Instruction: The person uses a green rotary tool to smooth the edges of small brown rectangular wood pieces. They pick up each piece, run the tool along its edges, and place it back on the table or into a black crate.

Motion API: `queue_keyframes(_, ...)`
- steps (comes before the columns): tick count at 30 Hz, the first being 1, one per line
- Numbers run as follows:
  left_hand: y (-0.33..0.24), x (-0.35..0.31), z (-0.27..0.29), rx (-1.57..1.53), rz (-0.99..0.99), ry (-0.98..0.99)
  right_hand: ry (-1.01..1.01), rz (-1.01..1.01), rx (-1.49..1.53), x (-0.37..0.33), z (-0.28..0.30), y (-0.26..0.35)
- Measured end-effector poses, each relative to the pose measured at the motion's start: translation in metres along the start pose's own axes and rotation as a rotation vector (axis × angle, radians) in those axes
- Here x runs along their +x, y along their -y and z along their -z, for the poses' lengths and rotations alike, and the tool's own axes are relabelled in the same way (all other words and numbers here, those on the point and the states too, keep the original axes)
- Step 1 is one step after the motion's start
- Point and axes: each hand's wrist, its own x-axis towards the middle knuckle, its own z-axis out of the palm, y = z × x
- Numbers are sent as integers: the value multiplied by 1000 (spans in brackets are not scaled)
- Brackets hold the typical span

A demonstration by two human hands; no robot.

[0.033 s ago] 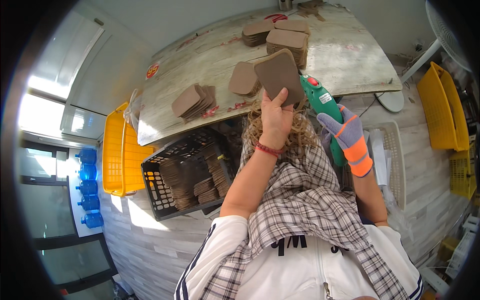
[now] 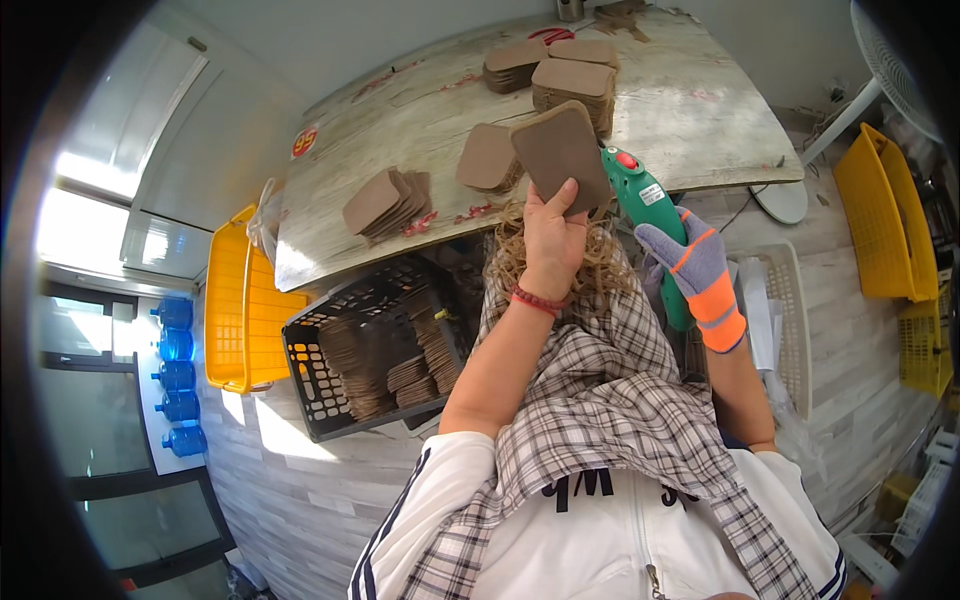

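left hand (image 2: 556,240) pinches brown pad (image 2: 560,155); gloved right hand (image 2: 692,265) wraps green power tool (image 2: 632,187). best keep pad steady, tool even along edge.

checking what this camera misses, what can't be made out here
Head view:
Left grip: most fingers, hidden behind the brown pad.
Green tool: whether its tip touches the brown pad; too small.
Brown pad: far side, turned away.
Fan: cut off by the dark picture rim.

My bare left hand (image 2: 553,242), a red bracelet (image 2: 538,300) at its wrist, pinches thumb uppermost by the near edge of the pale wooden desk (image 2: 420,125). My right hand (image 2: 690,260), in a grey-and-orange knit glove (image 2: 720,322), grips with fingers curled.
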Motion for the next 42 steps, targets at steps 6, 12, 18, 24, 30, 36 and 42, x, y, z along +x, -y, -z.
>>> queue_keyframes(6,1,-9,9,97,63,46,-21,-32,-6,3,7,9)
queue_keyframes(12,-26,-5,25,297,89,120,83,-50,-149,-1,27,14)
queue_keyframes(18,-67,0,35,576,173,174,202,-86,-265,-11,38,19)
queue_keyframes(24,-90,2,48,726,371,255,261,-82,-270,-18,31,21)
queue_keyframes(30,-89,-13,37,791,487,187,258,-85,-205,-15,21,15)
queue_keyframes(36,-96,-10,46,884,498,259,290,-112,-249,-9,16,15)
queue_keyframes(42,-119,-3,38,1218,221,299,336,-165,-244,-11,24,13)
